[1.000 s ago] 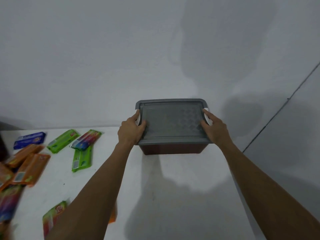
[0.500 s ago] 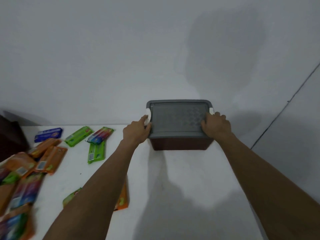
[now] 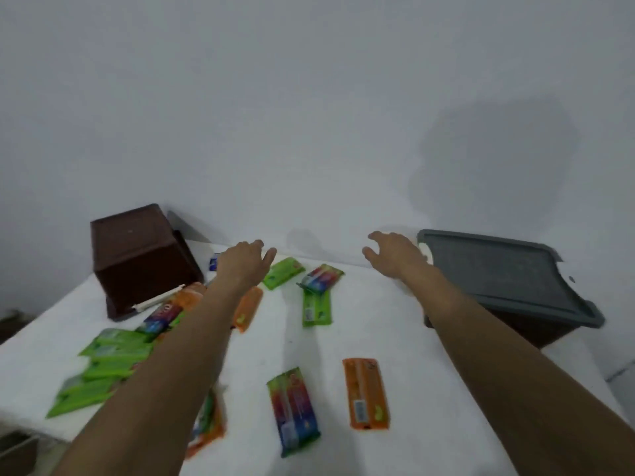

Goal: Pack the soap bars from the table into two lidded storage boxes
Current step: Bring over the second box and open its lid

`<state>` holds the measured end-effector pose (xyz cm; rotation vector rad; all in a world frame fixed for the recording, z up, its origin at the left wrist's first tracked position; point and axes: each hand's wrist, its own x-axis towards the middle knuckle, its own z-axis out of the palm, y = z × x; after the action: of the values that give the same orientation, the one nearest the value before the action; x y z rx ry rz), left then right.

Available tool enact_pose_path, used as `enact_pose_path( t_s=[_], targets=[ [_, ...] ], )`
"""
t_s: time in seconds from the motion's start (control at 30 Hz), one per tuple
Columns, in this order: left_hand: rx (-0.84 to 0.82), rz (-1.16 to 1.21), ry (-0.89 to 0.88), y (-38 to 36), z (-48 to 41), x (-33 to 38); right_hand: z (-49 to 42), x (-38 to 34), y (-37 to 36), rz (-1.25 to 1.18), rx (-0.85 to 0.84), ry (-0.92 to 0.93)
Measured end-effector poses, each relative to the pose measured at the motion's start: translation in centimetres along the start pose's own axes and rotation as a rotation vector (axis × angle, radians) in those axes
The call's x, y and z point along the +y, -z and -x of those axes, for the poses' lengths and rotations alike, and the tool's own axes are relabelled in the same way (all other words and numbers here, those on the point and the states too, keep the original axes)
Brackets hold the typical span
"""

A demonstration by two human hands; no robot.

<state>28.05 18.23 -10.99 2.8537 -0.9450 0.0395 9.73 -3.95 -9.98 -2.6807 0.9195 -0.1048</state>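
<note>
**At the right edge of the table (image 3: 309,348): storage box (image 3: 498,273) released**

Lets go of the grey-lidded storage box, held on both sides a second ago, and leaves it shut. Keeps the right grip (image 3: 395,255) just beside its lid, fingers spread, empty. Swings the left grip (image 3: 245,266), also spread, over loose soap bars (image 3: 283,272) toward the upturned brown box (image 3: 137,249). Likely means one box done, second to fill.

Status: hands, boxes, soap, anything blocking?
Both open and empty: left hand, right hand, above the table. At right, grey-lidded box shut; at left, brown box looks upturned. Many soap bars loose on table. Nothing blocking them.
</note>
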Motion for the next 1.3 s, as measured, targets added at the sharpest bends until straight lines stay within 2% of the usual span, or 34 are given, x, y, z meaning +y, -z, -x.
enact_pose_path(
  t_s=[0.27,0.5,0.67,0.9,1.03,1.1,1.2,1.3],
  targets=[
    [0.126,-0.008,0.208,3.7,-2.8,-22.9,-8.0,-20.8,-6.5,-0.08,-0.079,0.15],
    [0.036,0.06,0.363,1.9,-5.1,-33.3,-12.1,-33.7,-12.3,-0.183,-0.181,0.246],
    [-0.042,0.203,0.376,-0.5,-7.5,-34.9,-13.2,-38.3,-15.5,-0.392,-0.325,0.226],
    [0.023,0.444,0.444,-2.2,-9.3,-35.8,-13.8,-41.0,-17.5,-0.782,-0.433,0.1],
    [0.106,0.475,0.417,-1.6,-8.6,-36.7,-13.2,-41.2,-17.6,-0.935,-0.459,0.105],
    [0.199,0.514,0.392,-0.7,-7.9,-36.8,-12.9,-41.1,-17.5,-0.99,-0.447,0.133],
    [0.353,0.665,0.322,0.8,-5.7,-35.5,-12.3,-40.4,-16.1,-1.091,-0.4,0.16],
    [0.408,0.882,0.273,2.1,-3.7,-33.0,-10.7,-39.1,-14.0,-1.172,-0.313,0.184]
  ],
)
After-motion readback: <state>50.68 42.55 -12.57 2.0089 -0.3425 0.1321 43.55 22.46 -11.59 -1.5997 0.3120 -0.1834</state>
